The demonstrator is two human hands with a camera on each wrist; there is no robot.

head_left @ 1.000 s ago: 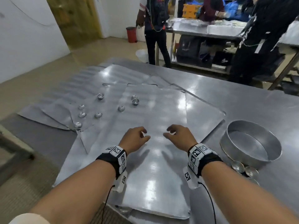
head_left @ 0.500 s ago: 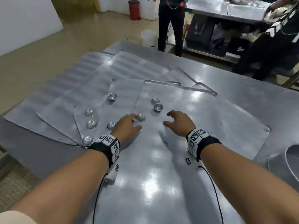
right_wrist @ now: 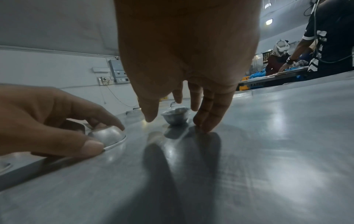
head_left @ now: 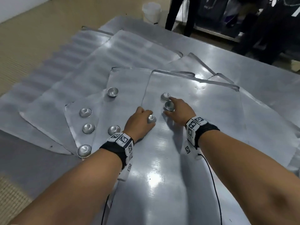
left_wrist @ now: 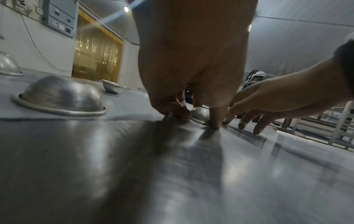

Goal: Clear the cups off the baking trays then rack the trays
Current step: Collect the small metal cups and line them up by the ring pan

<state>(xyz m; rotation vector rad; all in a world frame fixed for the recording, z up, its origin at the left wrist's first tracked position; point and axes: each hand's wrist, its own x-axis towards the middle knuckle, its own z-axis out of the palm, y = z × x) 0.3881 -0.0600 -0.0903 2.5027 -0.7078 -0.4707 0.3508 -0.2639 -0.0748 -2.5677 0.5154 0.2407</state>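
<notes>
Several flat metal trays lie fanned over a steel table; the top tray (head_left: 178, 159) is under both hands. My left hand (head_left: 149, 119) pinches a small inverted metal cup (head_left: 152, 118) between thumb and fingers, also shown in the right wrist view as the cup (right_wrist: 108, 134). My right hand (head_left: 170, 106) hovers with straight spread fingers round an upright cup (head_left: 168, 104) (right_wrist: 175, 116); the thumb is apart from it. Another inverted cup (head_left: 165, 96) sits just beyond the index finger. Several more cups (head_left: 85, 112) rest on the left trays.
An upright cup (head_left: 112, 92) and an inverted cup (head_left: 114, 129) lie left of my left hand; one cup (head_left: 84, 151) sits near the table's left edge. Beyond the far edge stand people's legs (head_left: 178, 15) and a white bucket (head_left: 151, 11).
Both hands moved forward across the top tray. The left hand reached the inverted cup and took hold of it. The right hand arrived around the upright cup. The round pan left view.
</notes>
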